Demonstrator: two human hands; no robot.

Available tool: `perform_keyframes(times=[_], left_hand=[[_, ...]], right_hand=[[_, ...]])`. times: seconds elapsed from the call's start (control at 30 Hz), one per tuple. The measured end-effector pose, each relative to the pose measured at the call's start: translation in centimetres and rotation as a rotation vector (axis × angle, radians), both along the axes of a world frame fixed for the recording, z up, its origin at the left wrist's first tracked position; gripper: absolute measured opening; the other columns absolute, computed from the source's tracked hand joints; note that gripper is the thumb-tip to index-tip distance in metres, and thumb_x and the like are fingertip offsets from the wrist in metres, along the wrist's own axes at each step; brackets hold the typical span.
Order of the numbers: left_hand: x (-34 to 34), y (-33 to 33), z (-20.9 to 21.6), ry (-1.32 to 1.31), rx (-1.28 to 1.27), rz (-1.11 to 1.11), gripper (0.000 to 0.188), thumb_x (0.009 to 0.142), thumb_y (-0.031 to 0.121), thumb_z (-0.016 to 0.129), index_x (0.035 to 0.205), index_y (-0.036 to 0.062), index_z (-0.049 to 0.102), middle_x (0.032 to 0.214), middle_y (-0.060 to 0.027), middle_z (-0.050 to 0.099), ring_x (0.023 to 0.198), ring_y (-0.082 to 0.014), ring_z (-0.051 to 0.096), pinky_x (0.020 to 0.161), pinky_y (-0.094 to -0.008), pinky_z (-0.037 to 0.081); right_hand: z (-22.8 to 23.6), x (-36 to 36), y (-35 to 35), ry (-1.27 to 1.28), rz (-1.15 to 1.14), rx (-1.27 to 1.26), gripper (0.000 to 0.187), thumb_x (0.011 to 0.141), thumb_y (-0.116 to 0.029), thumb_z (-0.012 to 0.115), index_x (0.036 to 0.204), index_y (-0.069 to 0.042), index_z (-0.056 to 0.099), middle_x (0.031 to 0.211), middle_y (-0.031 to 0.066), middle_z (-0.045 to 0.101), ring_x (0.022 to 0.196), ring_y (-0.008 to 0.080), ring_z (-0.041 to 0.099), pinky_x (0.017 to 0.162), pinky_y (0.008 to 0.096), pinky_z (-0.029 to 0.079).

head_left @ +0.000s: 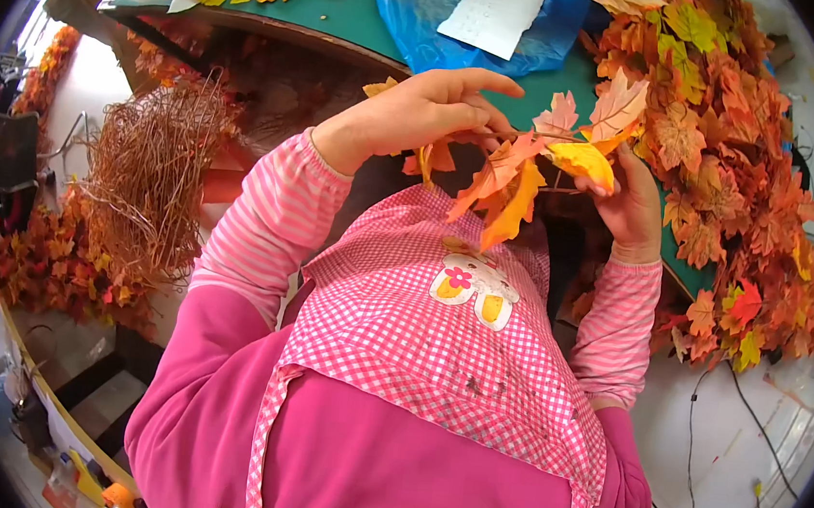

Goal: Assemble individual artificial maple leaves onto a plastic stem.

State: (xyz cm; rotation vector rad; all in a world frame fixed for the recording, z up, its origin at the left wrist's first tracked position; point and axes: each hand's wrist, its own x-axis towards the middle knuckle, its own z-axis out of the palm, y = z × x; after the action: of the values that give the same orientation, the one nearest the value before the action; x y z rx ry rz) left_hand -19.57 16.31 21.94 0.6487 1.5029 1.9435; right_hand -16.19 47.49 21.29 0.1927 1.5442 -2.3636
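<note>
Left hand (427, 113) curled on the stem, right hand (632, 208) pinching beside a yellow leaf, I hold the leaf sprig (503, 173) at upper centre of the frame, before the green bench (349, 32). Better to grip lightly on the stem, so no leaf creases.

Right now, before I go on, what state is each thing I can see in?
Left hand: fingers bent at the sprig; grip partly hidden
Right hand: fingers closed on the sprig
Leaf sprig: held up, leaves spread
Blue bag: crumpled, on the table
Paper: unfolded, on the bag
Apron: worn, darkly stained
Brown wiry bundle: tangled
</note>
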Motion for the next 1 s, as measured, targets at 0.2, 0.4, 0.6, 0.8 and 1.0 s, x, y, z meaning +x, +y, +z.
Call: perform_keyframes(times=[0.2,0.4,0.6,0.8,1.0], left_hand=[[-0.2,0.6,1.2,0.085,-0.176,0.123,0.029,0.098,0.011,0.048,0.124,-0.0012,0.054,0.103,-0.0094,0.067,0.093,-0.0122,0.062,0.088,-0.0248,0.048],[3.8,1.6,5.8,0.919,0.157,0.230,0.018,0.087,0.009,0.060,0.101,-0.0021,0.062,0.094,-0.0125,0.066,0.085,-0.0213,0.064,0.074,-0.0295,0.051],[4.8,6.2,2.6,0.762,-0.376,0.541,0.021,0.081,0.002,0.062,0.102,0.0005,0.062,0.102,-0.0174,0.063,0.097,-0.0302,0.064,0.080,-0.0354,0.051],[3.2,4.8,-1.8,0.606,-0.422,0.248,0.039,0.086,0.000,0.060,0.125,0.0019,0.053,0.094,-0.0135,0.067,0.081,-0.0163,0.065,0.072,-0.0282,0.052],[1.6,3.5,-1.7,0.065,-0.183,0.189,0.037,0.092,0.002,0.055,0.129,-0.0008,0.048,0.091,-0.0089,0.066,0.080,-0.0120,0.064,0.069,-0.0249,0.052]], right_hand=[[1.6,-0.1,-1.9,0.051,0.005,0.164,0.045,0.097,-0.043,0.050,0.093,0.001,0.062,0.057,-0.0018,0.044,0.048,0.0079,0.038,0.053,0.0243,0.037],[3.4,0.4,-6.0,0.218,-0.015,0.587,0.058,0.091,-0.055,0.055,0.077,0.001,0.064,0.057,0.0010,0.051,0.046,0.0074,0.044,0.047,0.0224,0.035],[4.6,1.4,-6.7,0.236,-0.041,0.531,0.054,0.089,-0.053,0.059,0.077,-0.001,0.062,0.062,0.0033,0.055,0.048,0.0057,0.042,0.049,0.0216,0.037],[4.0,1.0,-3.6,-0.045,0.085,-0.099,0.040,0.094,-0.042,0.057,0.095,-0.002,0.061,0.071,0.0002,0.049,0.053,0.0061,0.037,0.052,0.0231,0.038],[2.2,1.0,-1.8,0.071,0.118,-0.176,0.021,0.095,-0.019,0.056,0.109,-0.003,0.058,0.082,0.0020,0.051,0.060,0.0058,0.039,0.056,0.0215,0.038]])
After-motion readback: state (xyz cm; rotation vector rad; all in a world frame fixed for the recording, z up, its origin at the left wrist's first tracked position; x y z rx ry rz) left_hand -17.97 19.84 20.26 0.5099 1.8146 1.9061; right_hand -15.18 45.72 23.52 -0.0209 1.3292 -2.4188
